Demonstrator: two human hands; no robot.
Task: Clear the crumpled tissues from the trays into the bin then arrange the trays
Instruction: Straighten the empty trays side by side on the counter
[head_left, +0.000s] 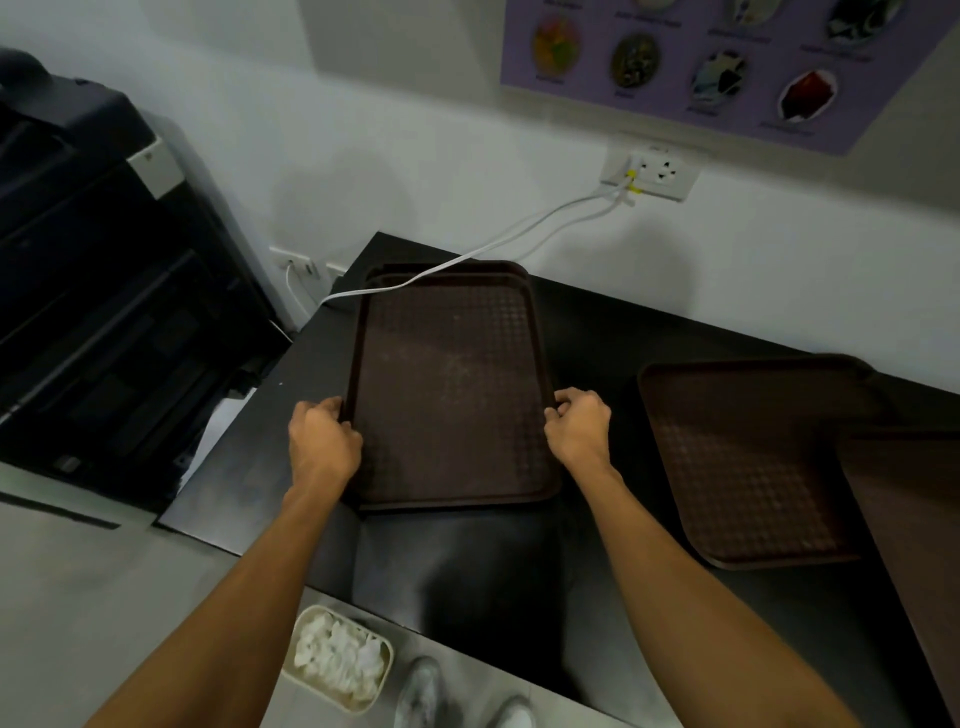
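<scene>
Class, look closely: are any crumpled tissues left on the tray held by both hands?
No: the tray is bare, and the tissues lie in the bin.

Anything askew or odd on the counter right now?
Yes. The held tray sits skewed on the tray beneath, whose far edge peeks out. A white cable drapes over their far corner. The right tray lies angled. No tissues on the trays; they are in the bin.

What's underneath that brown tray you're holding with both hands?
Another brown tray lies under the held tray; only its far rim peeks out. Whether more trays lie below is hidden.
</scene>
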